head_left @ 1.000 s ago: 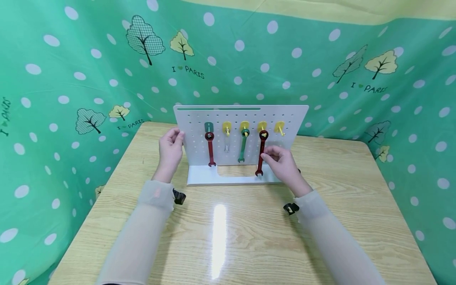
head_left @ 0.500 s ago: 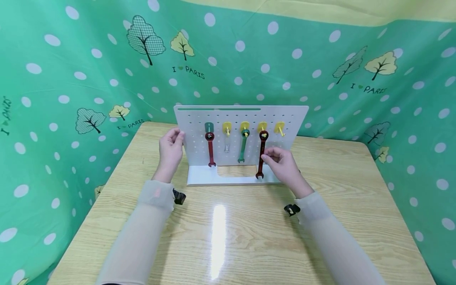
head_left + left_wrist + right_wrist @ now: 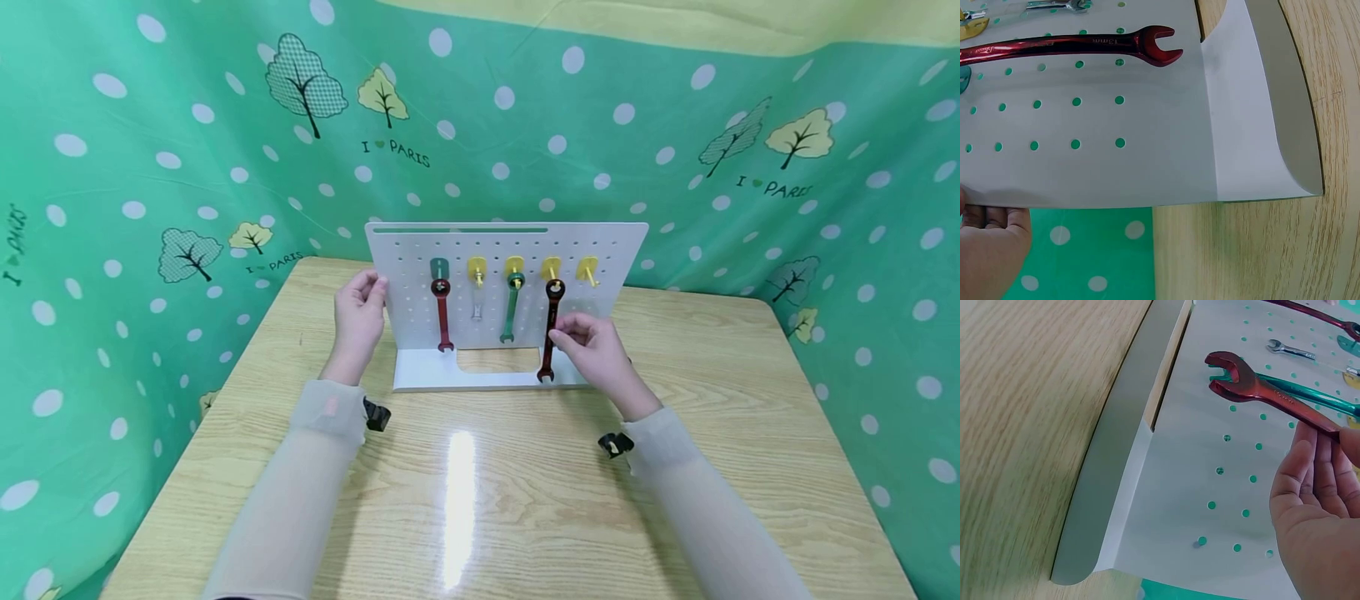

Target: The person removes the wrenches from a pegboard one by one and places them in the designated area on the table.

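My right hand (image 3: 596, 354) pinches the shaft of a red combination wrench (image 3: 551, 313) between thumb and fingers. Its ring end overlaps the tip of a yellow hook (image 3: 551, 267) in the head view, and the open end points down toward me. At the other side, my left hand (image 3: 358, 323) grips the left edge of a white pegboard (image 3: 412, 321). Another red wrench (image 3: 444, 321), marked 13mm in the left wrist view, hangs at the left. Between the red ones hang a small silver wrench (image 3: 477, 307) and a green wrench (image 3: 511, 317).
A further yellow hook (image 3: 588, 268) at the right bears nothing. The leftmost hook (image 3: 439, 267) is teal. The board's base (image 3: 427, 371), with a cutout in its middle, stands on a wooden table (image 3: 525, 500). Behind hangs a green dotted curtain (image 3: 465, 108).
The red wrench in my right hand has shifted slightly down and toward me, its open end most. My left hand stays on the board's edge.
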Tool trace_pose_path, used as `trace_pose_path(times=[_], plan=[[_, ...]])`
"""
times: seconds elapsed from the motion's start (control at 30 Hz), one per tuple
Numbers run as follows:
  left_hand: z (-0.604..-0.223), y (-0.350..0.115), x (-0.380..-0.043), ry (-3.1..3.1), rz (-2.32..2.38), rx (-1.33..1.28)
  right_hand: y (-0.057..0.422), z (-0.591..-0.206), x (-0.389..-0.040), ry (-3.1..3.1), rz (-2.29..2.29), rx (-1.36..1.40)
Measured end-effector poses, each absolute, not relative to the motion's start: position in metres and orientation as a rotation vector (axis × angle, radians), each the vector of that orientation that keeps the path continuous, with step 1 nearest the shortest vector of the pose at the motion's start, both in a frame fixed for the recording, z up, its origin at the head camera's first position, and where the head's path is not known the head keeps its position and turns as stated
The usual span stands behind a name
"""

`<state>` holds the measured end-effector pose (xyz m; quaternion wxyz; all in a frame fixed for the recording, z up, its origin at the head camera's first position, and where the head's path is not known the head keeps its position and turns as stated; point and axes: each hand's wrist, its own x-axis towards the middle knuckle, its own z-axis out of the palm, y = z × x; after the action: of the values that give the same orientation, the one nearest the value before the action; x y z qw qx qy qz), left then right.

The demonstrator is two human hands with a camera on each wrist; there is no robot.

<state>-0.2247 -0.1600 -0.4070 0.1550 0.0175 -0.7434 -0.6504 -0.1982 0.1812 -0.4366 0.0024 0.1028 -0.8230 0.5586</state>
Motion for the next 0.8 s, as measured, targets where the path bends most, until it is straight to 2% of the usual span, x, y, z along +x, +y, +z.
trace_pose_path(times=[0.17, 0.8], plan=[[-0.406, -0.16, -0.225, -2.135, -1.862, 0.058, 0.179, -0.421, -0.188, -2.563, 1.772, 0.364], [-0.408, -0.161, -0.226, -2.155, -1.856, 0.09, 0.184, -0.42, -0.182, -2.525, 1.836, 0.406]])
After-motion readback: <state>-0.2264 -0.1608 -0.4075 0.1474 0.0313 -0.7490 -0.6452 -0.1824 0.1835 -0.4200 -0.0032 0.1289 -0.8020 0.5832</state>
